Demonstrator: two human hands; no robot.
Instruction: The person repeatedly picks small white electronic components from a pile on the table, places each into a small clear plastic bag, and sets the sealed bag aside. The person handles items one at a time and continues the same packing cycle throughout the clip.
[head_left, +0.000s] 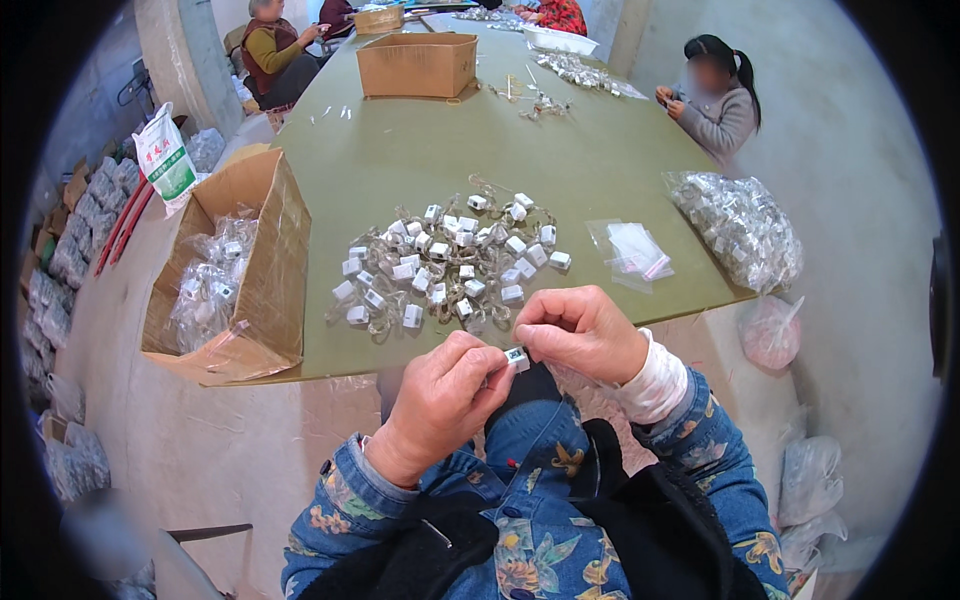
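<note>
My left hand (448, 397) pinches a small white plastic box (517, 359) between thumb and fingers, in front of the table's near edge. Close beside it on the right, my right hand (583, 335) has thumb and index finger brought together; whether something thin is between them cannot be told. Just beyond both hands, a heap of similar white boxes (440, 251) with coiled clear wires lies on the green table (585, 150). To the right of the heap lie flat clear plastic bags (636, 251).
An open cardboard box (274, 262) of bagged pieces stands at the left edge. A full plastic bag (739, 229) sits at the right edge. Farther back are another cardboard box (417, 67) and more pieces (577, 73). People sit at both sides, one at right (716, 112).
</note>
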